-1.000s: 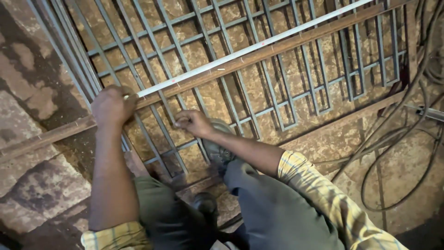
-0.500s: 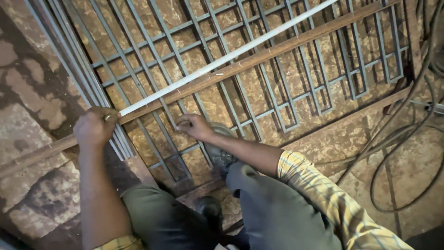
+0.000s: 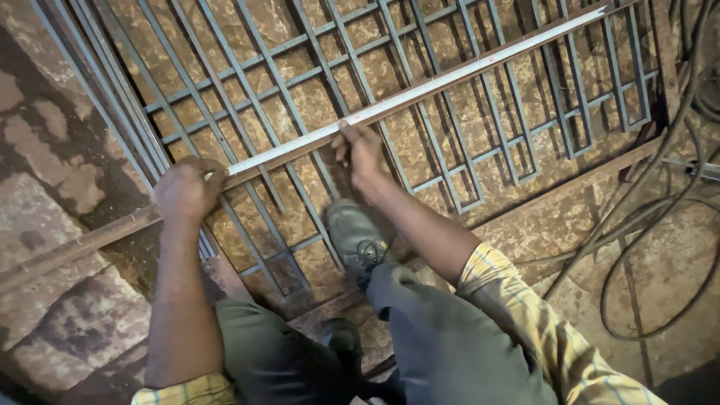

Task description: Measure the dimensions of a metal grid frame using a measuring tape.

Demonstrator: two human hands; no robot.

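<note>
Down on the floor: left hand (image 3: 187, 187) closed around one end of a long metal tape (image 3: 420, 91), right hand (image 3: 358, 150) pinching it further along, fingers (image 3: 343, 141) curled onto it. Tape stretched diagonally across a metal grille (image 3: 480, 150), beside a brown bar (image 3: 75, 244); shoe (image 3: 354, 236) planted on grille.

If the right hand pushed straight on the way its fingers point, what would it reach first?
The right hand points up the picture, fingertips already at the long pale strip lying across the metal grille. It would probably press into that strip at once, then the rusty bar under it; depth is unclear.
</note>
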